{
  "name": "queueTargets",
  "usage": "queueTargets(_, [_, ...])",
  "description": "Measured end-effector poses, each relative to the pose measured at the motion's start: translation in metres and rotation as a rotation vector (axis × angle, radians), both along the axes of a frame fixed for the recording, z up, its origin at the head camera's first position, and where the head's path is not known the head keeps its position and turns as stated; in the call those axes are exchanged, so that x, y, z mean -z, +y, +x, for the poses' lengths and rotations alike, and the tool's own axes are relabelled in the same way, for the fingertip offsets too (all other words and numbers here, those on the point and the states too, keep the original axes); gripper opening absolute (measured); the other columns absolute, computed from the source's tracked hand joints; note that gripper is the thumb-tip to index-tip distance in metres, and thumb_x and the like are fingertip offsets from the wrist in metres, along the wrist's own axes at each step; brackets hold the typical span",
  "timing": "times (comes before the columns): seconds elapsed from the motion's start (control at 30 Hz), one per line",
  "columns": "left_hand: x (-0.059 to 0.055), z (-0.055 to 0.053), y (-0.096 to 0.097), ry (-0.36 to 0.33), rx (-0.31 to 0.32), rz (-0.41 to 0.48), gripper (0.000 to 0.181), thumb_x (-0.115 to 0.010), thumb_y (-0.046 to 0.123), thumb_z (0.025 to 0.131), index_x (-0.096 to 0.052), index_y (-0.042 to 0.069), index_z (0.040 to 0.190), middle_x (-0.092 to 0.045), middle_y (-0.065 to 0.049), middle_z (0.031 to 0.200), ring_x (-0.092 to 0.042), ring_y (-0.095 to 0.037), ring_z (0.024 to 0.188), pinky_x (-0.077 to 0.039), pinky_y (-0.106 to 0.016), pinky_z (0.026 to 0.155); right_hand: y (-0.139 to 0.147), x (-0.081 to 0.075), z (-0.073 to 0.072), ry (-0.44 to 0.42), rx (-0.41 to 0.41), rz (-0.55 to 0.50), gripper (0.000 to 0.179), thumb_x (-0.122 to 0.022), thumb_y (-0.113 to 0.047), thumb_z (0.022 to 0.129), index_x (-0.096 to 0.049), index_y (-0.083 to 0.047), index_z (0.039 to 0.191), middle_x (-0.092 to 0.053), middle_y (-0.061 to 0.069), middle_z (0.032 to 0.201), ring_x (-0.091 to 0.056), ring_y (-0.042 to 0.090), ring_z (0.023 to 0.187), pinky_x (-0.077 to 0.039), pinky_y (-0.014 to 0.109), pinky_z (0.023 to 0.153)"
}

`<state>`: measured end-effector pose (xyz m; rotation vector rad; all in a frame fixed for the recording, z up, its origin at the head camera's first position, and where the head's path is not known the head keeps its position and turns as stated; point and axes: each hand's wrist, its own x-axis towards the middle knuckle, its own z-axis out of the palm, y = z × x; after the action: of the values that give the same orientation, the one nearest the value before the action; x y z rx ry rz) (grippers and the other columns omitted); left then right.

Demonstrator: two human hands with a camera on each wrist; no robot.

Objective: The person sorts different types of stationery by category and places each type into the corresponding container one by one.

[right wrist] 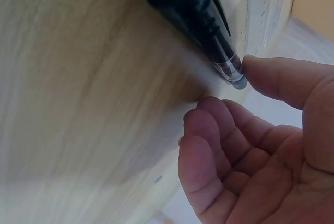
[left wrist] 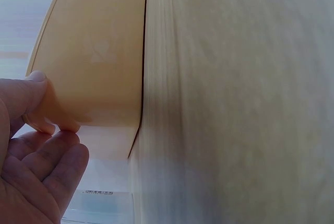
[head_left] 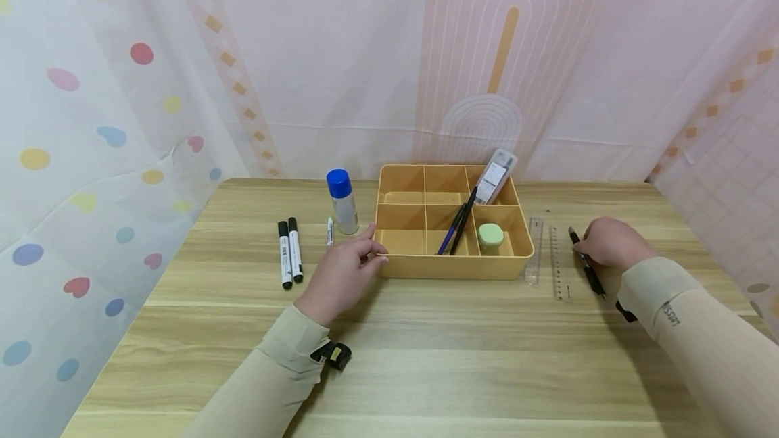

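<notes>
My left hand (head_left: 345,274) grips the front left corner of a yellow-orange compartment box (head_left: 453,267). In the left wrist view the thumb lies on the box's wall (left wrist: 99,46), with fingers bent at its corner. On the right, my right hand (head_left: 613,243) is at a black pen (head_left: 587,269) lying on the table. The right wrist view shows the thumb right at the grey end of the pen (right wrist: 209,36), the other fingers loosely bent and apart from it. Inside the box are dark pens (head_left: 464,222), a pale green lidded case (head_left: 490,234) and a clear labelled case (head_left: 494,178).
Two clear rulers (head_left: 533,252) lie between the box and the pen. A blue-capped bottle (head_left: 343,203) stands left of the box, near a small slim white tube (head_left: 330,231). Two black-capped markers (head_left: 290,253) lie farther left. A patterned curtain (head_left: 341,59) hangs behind the table.
</notes>
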<state>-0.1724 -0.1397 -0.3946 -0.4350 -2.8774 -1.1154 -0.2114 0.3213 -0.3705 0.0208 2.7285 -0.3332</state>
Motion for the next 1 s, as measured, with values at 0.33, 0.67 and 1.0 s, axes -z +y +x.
queueTargets(0.33, [0.0007,0.0001,0.0005,0.005,0.0,-0.007,0.009,-0.072,0.021,0.101,-0.079,0.016,0.104,-0.047,-0.004,0.164,-0.074,-0.027,0.115,-0.057,-0.033,0.08,-0.0002,0.0033,-0.0015,0.015,-0.023,0.015,0.044,-0.058,-0.019,0.102,-0.056,-0.017,0.058,-0.051,-0.005,0.054,-0.049,0.014,0.054,-0.042,0.031,0.062])
queueTargets(0.67, [0.0013,-0.0006,0.0003,-0.004,-0.001,-0.002,0.009,-0.072,0.023,0.102,-0.078,0.016,0.103,-0.046,-0.001,0.163,-0.075,-0.025,0.112,-0.055,-0.03,0.076,-0.0003,0.004,-0.0033,0.008,-0.032,0.029,0.044,-0.056,-0.017,0.1,-0.057,-0.016,0.056,-0.052,-0.004,0.053,-0.052,0.016,0.055,-0.044,0.032,0.065])
queueTargets(1.0, [0.0005,0.0,-0.0002,-0.005,0.002,0.004,0.01,-0.072,0.023,0.102,-0.078,0.015,0.104,-0.047,-0.004,0.163,-0.075,-0.026,0.111,-0.055,-0.031,0.077,-0.0015,0.0017,-0.003,-0.002,-0.013,0.029,0.044,-0.053,-0.016,0.099,-0.055,-0.017,0.055,-0.054,-0.003,0.054,-0.054,0.017,0.055,-0.045,0.033,0.065])
